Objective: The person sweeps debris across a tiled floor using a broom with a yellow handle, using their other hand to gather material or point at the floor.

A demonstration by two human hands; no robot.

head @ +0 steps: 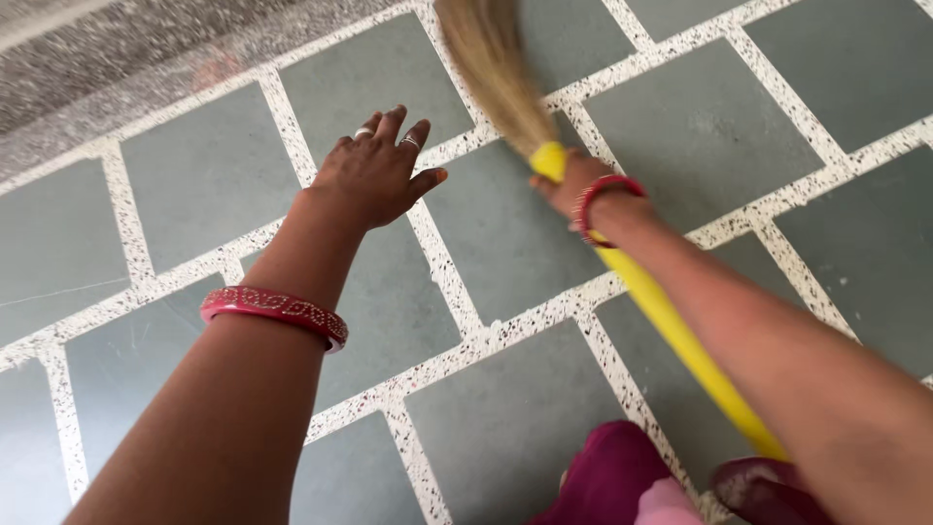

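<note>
- A maroon cloth (607, 476) and a dark rounded thing (768, 491) sit at the bottom edge, both cut off; what they are is hard to tell.
- The yellow handle (671, 326) runs under the right forearm, its lower end hidden behind the arm.
- A pink bangle (275, 309) rings the left forearm; the arm itself is cropped by the lower edge.
- The left hand (374, 175) is spread flat and empty above the floor (505, 243), with rings on two fingers.
- The right hand (573, 190) is wrapped round the handle's top; its fingers are mostly hidden behind the wrist and a red bangle (603, 206).
- The straw bristles (496, 68) fan away over the grey tiles, blurred and cut off by the top edge.
</note>
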